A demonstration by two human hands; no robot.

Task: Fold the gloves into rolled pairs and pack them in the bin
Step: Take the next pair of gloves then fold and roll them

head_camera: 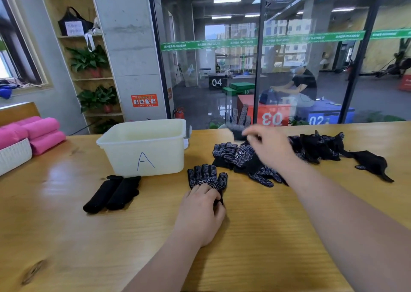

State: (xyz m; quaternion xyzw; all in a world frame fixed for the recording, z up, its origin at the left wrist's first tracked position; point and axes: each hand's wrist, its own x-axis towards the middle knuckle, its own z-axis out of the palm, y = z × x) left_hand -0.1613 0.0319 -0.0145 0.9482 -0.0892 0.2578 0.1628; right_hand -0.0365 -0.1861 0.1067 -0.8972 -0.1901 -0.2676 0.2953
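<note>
A: Progress?
B: Early. The bin (pixel 124 156), centre left, looks empty; two rolls (pixel 111 193) lie on the tabletop (pixel 255 236) just in front of it, unpacked.
A: Hands?
B: The left hand (pixel 200 211) grips the cuff of one flat glove (pixel 205 176), mid-frame. The right hand (pixel 270 146), blurred, pinches one raised glove (pixel 239 121) above the loose pile (pixel 318 147), centre right: too tangled to count.

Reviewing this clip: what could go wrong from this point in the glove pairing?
The right hand pinches the blurred lifted glove near its cuff only; it may slip or land askew on the flat glove that the left hand holds. Two rolled gloves lie beside the bin marked A, not inside; they might loosen or be left out. The glove pile looks tangled; pulling one may drag others.
</note>
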